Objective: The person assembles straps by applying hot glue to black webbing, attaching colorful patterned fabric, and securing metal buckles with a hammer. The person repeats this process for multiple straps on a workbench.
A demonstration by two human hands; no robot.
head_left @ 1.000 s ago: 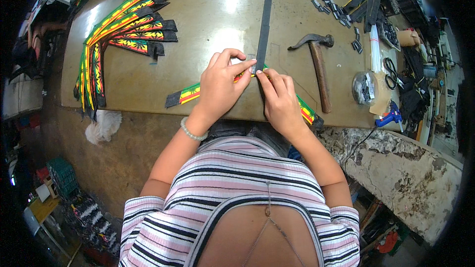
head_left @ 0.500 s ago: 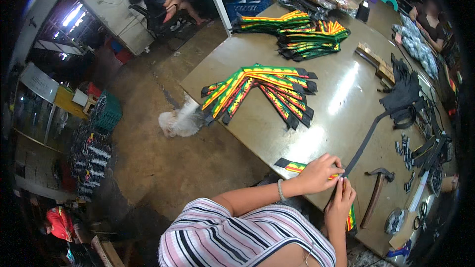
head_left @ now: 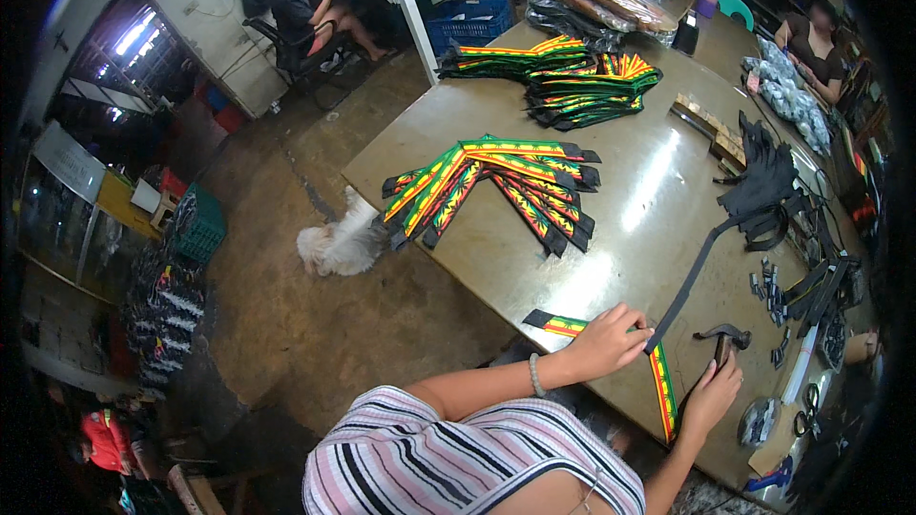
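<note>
At the near table edge lies a bent strap (head_left: 664, 391) with green, yellow and red stripes and a black end. My left hand (head_left: 615, 339) pinches it at its bend, where the end of a long black webbing strip (head_left: 689, 288) meets it. The fingers cover most of that join. To the right, my right hand (head_left: 714, 391) is closed round the handle of a hammer (head_left: 725, 335), its dark metal head still low over the table.
Finished-looking striped straps (head_left: 487, 181) lie fanned on the table (head_left: 458, 272), with more stacks (head_left: 587, 95) behind. Black webbing (head_left: 759, 176), small buckles (head_left: 775, 300), scissors (head_left: 809, 410) and tape (head_left: 760, 422) sit to the right. A white dog (head_left: 339, 243) is on the floor; two people sit farther off.
My right hand has left the strap join and moved right onto the hammer handle. My left hand stays at the join. The view has shifted slightly.
</note>
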